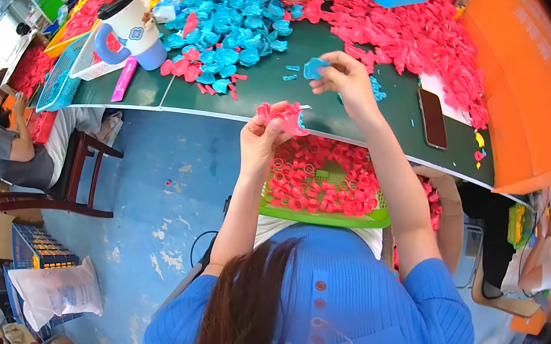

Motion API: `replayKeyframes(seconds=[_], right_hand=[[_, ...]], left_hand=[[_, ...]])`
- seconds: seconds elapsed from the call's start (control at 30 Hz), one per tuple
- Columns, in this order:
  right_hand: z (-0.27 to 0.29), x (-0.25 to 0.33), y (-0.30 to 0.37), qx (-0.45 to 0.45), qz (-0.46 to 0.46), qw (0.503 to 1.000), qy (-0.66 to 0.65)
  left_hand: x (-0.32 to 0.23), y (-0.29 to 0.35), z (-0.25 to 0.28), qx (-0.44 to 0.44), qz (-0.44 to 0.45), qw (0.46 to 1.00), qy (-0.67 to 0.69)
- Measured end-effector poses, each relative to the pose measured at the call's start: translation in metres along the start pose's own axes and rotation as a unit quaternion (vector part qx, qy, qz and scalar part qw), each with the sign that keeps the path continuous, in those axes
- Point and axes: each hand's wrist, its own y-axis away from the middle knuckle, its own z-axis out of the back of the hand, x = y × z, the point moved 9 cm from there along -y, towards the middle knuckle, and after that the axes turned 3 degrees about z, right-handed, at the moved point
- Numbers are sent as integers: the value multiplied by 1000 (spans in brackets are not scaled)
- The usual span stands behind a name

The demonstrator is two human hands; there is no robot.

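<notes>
Joining small plastic pieces over a lap basket

The left hand [260, 136] is pinching a small pink plastic piece [284, 115] shut between its fingers just above the green plastic basket [325, 214] of pink rings, while the right hand [347, 78] is closing on a small blue plastic piece [314, 67] over the dark green surface [338, 111]. Blue and pink heaps are lying beyond. Judging from the light fingertip holds, either piece could be slipping free and dropping to the blue floor [164, 179].
</notes>
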Motion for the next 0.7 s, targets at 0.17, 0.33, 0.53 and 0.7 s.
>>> replayKeyframes(seconds=[0.17, 0.33, 0.53, 0.7], right_hand=[[9, 29, 62, -56, 25, 994, 85], [-3, 71, 96, -76, 169, 936, 301], [-10, 91, 113, -96, 250, 870, 414], [-18, 91, 118, -84, 287, 844, 445]], left_hand=[[20, 12, -31, 20, 40, 999, 20], [20, 22, -47, 54, 30, 998, 16], [15, 27, -55, 75, 28, 997, 15], [19, 26, -50, 71, 46, 996, 25]])
